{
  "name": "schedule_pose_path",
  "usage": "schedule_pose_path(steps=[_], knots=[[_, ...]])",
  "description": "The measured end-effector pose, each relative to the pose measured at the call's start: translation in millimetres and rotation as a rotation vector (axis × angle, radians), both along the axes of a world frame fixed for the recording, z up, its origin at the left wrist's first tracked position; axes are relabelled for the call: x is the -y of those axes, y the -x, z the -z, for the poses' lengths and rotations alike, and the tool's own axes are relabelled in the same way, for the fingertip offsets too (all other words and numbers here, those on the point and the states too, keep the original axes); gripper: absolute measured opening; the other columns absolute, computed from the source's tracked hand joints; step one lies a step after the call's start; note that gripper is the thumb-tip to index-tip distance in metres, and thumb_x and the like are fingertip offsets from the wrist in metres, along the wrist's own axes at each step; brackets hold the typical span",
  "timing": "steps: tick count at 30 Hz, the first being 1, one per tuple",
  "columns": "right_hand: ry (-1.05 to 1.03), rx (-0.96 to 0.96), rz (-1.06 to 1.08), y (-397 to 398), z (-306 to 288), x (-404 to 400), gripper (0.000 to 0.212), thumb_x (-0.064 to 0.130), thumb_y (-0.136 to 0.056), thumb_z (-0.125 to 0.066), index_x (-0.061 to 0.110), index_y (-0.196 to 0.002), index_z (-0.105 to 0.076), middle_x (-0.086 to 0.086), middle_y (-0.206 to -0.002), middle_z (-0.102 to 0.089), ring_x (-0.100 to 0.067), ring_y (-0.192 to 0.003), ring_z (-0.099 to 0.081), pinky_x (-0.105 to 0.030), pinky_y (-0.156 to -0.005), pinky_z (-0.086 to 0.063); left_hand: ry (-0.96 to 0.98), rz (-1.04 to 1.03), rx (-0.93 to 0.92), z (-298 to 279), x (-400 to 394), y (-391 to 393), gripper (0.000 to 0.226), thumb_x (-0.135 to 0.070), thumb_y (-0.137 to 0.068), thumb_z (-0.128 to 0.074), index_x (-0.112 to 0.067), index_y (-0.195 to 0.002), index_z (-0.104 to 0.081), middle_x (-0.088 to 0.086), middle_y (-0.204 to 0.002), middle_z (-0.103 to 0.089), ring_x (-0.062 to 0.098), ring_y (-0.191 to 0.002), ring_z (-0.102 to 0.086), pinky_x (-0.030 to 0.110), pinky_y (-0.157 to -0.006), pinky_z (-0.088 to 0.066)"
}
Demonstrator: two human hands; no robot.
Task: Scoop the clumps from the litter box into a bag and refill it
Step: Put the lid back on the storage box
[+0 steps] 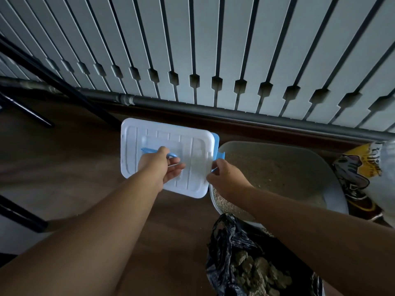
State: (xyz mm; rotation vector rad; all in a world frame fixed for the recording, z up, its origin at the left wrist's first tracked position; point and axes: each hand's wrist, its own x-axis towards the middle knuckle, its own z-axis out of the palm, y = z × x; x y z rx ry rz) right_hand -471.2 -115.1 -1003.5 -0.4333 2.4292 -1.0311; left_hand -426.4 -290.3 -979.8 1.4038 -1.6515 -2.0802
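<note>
Nearest the lens, at the lower right of the frame, a black plastic bag [233, 248] sits open on the floor with a heap of grey-brown clumps [258, 272] already inside — so the scooping half of the job looks largely done. Above it, right of centre, the grey litter box [333, 189] holds a shallow bed of pale litter [256, 167], and a printed yellow-and-black sack [359, 171] stands at its right edge, probably the fresh litter. Both hands are at the white lidded container [166, 154] in the middle of the frame. The left hand [160, 165] rests over the lid beside a blue handle [149, 151], its fingers extended and fairly relaxed; whether the thumb hooks the handle cannot be told. The right hand [224, 178] has its fingers pinched on the blue side clip [220, 157] at the container's right edge. I judge the step in hand to be unlatching or latching this container, at the turn from scooping to refilling. The next move calls for settling that clip, then a steady grip to tip fresh litter into the box without spilling past its rim.
</note>
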Motion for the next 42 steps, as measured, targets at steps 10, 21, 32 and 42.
schedule_pose_path(steps=[10, 21, 32, 42], knots=[[0.296, 0.401, 0.34, 25, 17, -5, 0.014, 0.005, -0.095, -0.06, -0.003, -0.105, -0.062, -0.024, -0.088, -0.067, -0.029, -0.064, -0.064, -0.047, -0.069, -0.062, 0.198, 0.182, -0.004, 23, -13, 24, 0.02, -0.028, -0.095, -0.059, -0.014, -0.106, -0.068, 0.003, -0.096, -0.075, 0.02, -0.089, -0.074, 0.042, -0.086, -0.06], [0.354, 0.338, 0.41, 41, 37, 10, 0.049, -0.001, -0.089, -0.063, 0.014, -0.133, -0.049, -0.011, -0.114, -0.06, -0.027, -0.079, -0.072, -0.038, -0.067, -0.063, 1.256, 0.81, 0.154, 70, -14, -8, 0.061, -0.049, -0.09, -0.062, -0.027, -0.143, -0.042, -0.005, -0.155, -0.035, 0.021, -0.148, -0.025, 0.046, -0.12, -0.029], [-0.217, -0.113, -0.219, 41, 39, -11, 0.069, 0.027, -0.096, -0.053, 0.038, -0.155, -0.019, 0.01, -0.163, -0.009, -0.032, -0.148, -0.008, -0.047, -0.117, -0.019, 1.351, 0.976, 0.274, 84, -5, -2, 0.075, -0.037, -0.097, -0.05, -0.026, -0.159, -0.008, -0.003, -0.167, -0.006, 0.019, -0.154, 0.002, 0.047, -0.125, -0.003], [-0.449, -0.355, -0.326, 2, 25, -89, 0.017, 0.034, -0.094, -0.05, 0.018, -0.088, -0.054, 0.0, -0.09, -0.056, -0.024, -0.085, -0.061, -0.034, -0.065, -0.048, 1.252, 1.2, -0.049, 53, -95, -27, 0.033, -0.057, -0.097, -0.045, -0.025, -0.094, -0.052, -0.01, -0.086, -0.055, 0.011, -0.079, -0.057, 0.034, -0.066, -0.05]])
